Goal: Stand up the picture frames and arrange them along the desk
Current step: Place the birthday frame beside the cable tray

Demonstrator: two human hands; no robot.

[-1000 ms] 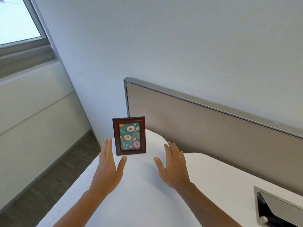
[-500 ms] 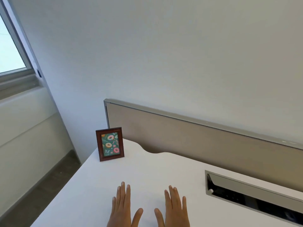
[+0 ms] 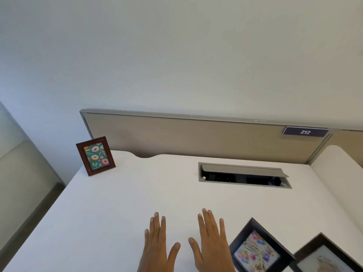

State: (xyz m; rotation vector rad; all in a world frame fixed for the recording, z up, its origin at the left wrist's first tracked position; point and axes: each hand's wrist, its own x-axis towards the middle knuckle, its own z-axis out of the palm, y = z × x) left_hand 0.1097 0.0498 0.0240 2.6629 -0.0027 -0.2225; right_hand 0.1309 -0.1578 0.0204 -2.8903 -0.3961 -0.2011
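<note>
A: While upright at the upper left of the picture, on the far left corner of the desk (image 3: 127, 203): 1 brown frame (image 3: 95, 155), doughnut print, just beside the partition (image 3: 196, 134). Looks placed.

B: And flat at the lower right: 2 dark frames, a balloon-print frame (image 3: 257, 250) and, overlapping its corner, a pale-print frame (image 3: 326, 258), partly cut off by the picture edge.

A: Step in hand, then?

B: Probably between frames: 1 stood up, 2 to go. Left hand (image 3: 158, 246) and right hand (image 3: 211, 244) at bottom centre, both spread flat, palms down, holding nothing; right hand just beside the balloon-print frame.

A: Next move?

B: Likely lifting that frame by its edges, opening its back stand (not visible from here), then setting it upright, well apart from the brown one. Worth avoiding the open cable tray (image 3: 243, 175).
</note>
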